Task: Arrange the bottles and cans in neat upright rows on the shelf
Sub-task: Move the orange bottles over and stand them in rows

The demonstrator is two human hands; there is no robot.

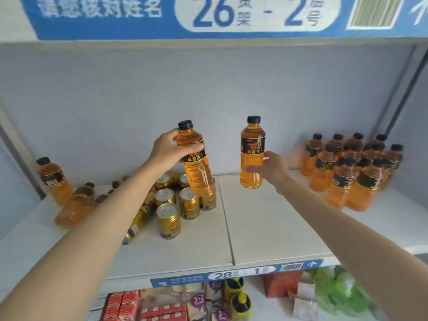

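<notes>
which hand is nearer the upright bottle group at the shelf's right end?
Right. The right hand, holding a bottle, is just left of the group; the left hand is farther left, above the cans.

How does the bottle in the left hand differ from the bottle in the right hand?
The left hand grips its bottle at the upper part, and it leans. The right hand holds its bottle at the lower half, nearly upright. Both have black caps, black labels and orange liquid, and both are off the shelf.
</notes>
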